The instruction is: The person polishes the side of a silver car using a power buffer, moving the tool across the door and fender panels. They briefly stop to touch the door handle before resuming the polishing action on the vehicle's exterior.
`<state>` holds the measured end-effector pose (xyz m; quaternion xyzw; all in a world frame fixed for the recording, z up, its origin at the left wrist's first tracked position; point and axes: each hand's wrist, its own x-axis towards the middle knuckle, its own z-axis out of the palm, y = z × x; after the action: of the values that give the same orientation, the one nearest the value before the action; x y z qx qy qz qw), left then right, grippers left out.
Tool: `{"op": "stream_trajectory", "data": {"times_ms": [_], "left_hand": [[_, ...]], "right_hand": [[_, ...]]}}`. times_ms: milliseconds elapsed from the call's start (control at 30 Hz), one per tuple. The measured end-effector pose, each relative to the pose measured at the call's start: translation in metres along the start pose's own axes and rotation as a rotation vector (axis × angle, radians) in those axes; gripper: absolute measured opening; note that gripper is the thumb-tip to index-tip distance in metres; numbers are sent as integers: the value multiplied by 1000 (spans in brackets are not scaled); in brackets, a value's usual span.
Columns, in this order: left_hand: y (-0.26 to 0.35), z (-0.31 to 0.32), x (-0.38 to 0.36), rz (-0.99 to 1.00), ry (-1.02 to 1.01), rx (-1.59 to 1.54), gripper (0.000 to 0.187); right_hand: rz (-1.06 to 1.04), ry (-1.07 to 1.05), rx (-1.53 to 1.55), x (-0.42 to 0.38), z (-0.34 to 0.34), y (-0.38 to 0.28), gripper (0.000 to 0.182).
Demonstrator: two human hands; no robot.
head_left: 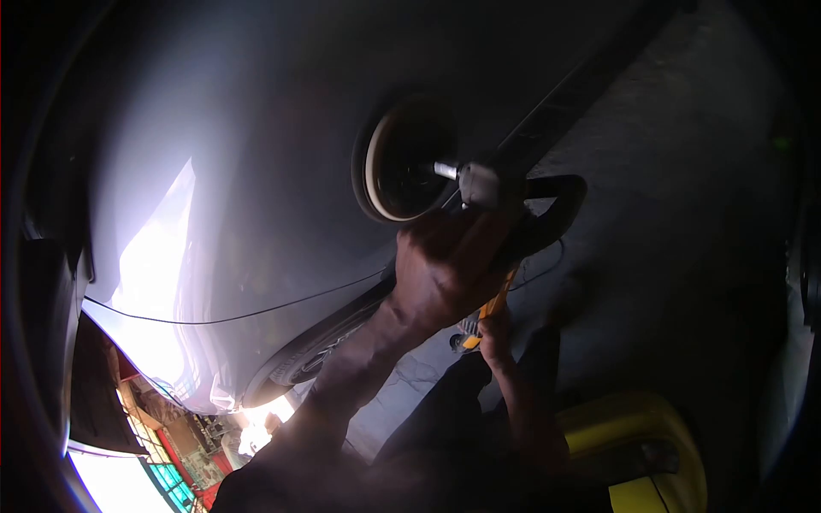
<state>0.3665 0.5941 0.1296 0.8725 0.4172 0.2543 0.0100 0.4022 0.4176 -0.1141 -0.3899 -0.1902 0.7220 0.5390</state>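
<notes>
A polisher with a round pad (376, 162), a grey metal head (481, 184) and a yellow body (494, 299) is against or very near a dark, glossy car panel (265, 171). My left hand (440, 274) is wrapped round the front of the tool, just behind the pad. Lower down, my right hand (496, 338) grips the rear of the yellow body. A black loop handle (569, 205) sticks out beyond my left hand. The pad's face is turned towards the panel, and its contact is hard to make out.
Below my left forearm is a car wheel (304, 359). A thin dark cord (205, 322) crosses the panel. At the bottom right stands a yellow object (633, 419) on the shaded floor (667, 214). Bright light and a colourful background show at the lower left.
</notes>
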Motion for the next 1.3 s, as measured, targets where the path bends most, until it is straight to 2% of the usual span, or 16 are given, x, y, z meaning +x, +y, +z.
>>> {"op": "stream_trajectory", "data": {"times_ms": [100, 167, 233, 300, 400, 500, 567, 600, 733, 767, 833, 900, 1000, 1100, 1167, 1300], "left_hand": [[-5, 30, 55, 74, 116, -29, 21], [-11, 48, 91, 122, 132, -36, 24], [-10, 60, 114, 93, 67, 4, 28], [-13, 61, 116, 112, 78, 20, 28], [-7, 44, 96, 51, 98, -3, 28], [1, -2, 42, -16, 44, -48, 25], [2, -19, -7, -50, 74, -92, 32], [6, -34, -30, -54, 30, -24, 27], [16, -86, -111, -168, 37, 29, 22], [18, -95, -123, -130, 57, 58, 23], [27, -113, -148, -244, 25, 79, 23], [32, -122, -151, -289, 2, 100, 22], [36, -127, -130, -202, 2, 127, 21], [25, -106, -86, -28, 56, 137, 19], [18, -88, -56, 30, 95, 107, 18], [21, -51, 27, 33, 115, -11, 23]], "right_hand": [[-100, -47, 95, 56, -22, -30, 58], [-107, -11, 176, 80, -16, -74, 65], [-113, -5, 176, 100, -30, -82, 73], [-123, 8, 144, 101, -32, -87, 71], [-79, -17, 115, 86, -30, -85, 64], [-131, 78, -2, 48, -19, -35, 63], [-17, 66, 12, 7, 0, -30, 65], [-16, 28, -58, -12, -5, 6, 65], [217, -104, -33, -75, 36, 29, 88], [190, -154, -106, -88, 40, 50, 86], [281, -260, 271, -113, 38, 75, 78], [326, -281, 209, -120, 41, 67, 76], [102, -255, 146, -106, 41, 57, 80], [80, -157, -280, -74, 27, 21, 81], [25, -115, -40, -46, 27, -17, 74], [-42, 25, -143, 14, -3, -82, 64]]}}
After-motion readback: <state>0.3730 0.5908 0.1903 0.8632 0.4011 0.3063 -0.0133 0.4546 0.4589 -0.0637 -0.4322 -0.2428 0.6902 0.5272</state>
